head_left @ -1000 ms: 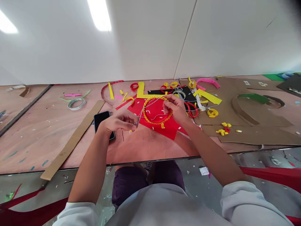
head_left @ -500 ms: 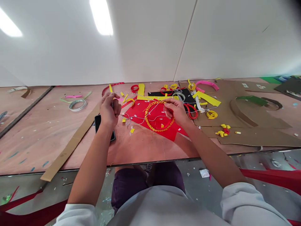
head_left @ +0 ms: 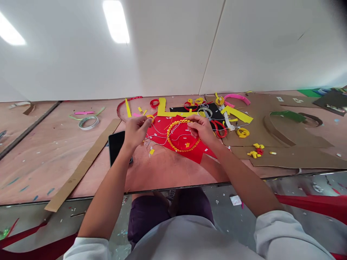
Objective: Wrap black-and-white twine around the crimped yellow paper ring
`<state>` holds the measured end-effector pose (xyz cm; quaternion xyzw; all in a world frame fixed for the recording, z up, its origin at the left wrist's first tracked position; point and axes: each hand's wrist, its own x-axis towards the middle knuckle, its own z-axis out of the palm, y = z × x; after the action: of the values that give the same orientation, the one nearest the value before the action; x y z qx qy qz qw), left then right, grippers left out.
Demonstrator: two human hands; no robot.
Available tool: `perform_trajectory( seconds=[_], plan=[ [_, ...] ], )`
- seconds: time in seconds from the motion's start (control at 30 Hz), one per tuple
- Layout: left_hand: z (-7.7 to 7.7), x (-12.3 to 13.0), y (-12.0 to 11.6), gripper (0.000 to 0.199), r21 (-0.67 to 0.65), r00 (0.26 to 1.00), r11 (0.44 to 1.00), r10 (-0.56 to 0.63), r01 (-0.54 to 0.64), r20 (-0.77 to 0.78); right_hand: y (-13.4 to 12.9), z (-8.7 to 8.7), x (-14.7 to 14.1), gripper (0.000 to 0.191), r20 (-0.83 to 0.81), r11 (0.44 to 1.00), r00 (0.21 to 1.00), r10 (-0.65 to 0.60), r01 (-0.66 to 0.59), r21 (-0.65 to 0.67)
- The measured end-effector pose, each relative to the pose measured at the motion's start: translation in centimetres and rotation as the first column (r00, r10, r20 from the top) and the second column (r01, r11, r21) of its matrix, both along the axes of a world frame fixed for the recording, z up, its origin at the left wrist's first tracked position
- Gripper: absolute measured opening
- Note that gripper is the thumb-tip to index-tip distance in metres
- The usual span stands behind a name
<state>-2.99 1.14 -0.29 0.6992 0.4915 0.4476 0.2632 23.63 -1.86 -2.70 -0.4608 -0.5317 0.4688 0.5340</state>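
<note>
My right hand point(head_left: 202, 129) pinches the upper right of a yellow hoop point(head_left: 168, 136) with a scalloped, beaded-looking edge, held over red sheet material point(head_left: 193, 157). Black-and-white string point(head_left: 158, 136) trails across the hoop and the red sheet. To the left, my left hand point(head_left: 136, 130) has its thumb and fingers pressed together, with string running from the fingertips. Just behind those fingertips shows a curled yellow strip point(head_left: 150, 117). Under my left wrist lies a dark phone point(head_left: 116, 144), partly covered by the arm.
Red-handled scissors point(head_left: 221, 131) lie right of my right hand. A tape roll point(head_left: 89, 122) and a long cardboard strip point(head_left: 84, 166) are at left. Cardboard sheets point(head_left: 295, 157) and small yellow pieces point(head_left: 255, 154) lie at right. A white wall point(head_left: 168, 54) stands behind the table.
My left hand has moved right, toward the hoop, and its wrist has turned, uncovering more of the phone. My right hand stays on the hoop, nearly unmoved.
</note>
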Motion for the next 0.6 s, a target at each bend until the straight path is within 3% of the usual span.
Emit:
perform_trajectory(
  seconds=[0.1,0.17,0.43,0.6],
  plan=[
    [-0.6,0.3,0.2,0.039,0.002,0.953,1.000,-0.008,0.010,-0.302,-0.1,0.1,-0.1,0.022,0.009,1.000,1.000,0.007,-0.007,0.010],
    [-1.0,0.5,0.3,0.034,0.000,0.911,1.000,-0.015,0.016,-0.412,-0.2,0.1,-0.1,0.023,0.017,1.000,0.999,0.029,-0.029,0.012],
    [-1.5,0.6,0.5,0.036,-0.073,0.882,0.997,-0.044,0.011,-0.469,-0.4,-0.3,-0.3,0.024,0.050,0.995,0.994,0.098,-0.099,0.017],
    [-2.0,0.6,0.6,0.019,-0.055,0.817,0.998,-0.026,-0.007,-0.576,-0.2,-0.7,-0.4,0.024,0.038,0.995,0.994,0.100,-0.101,0.024]
  ],
)
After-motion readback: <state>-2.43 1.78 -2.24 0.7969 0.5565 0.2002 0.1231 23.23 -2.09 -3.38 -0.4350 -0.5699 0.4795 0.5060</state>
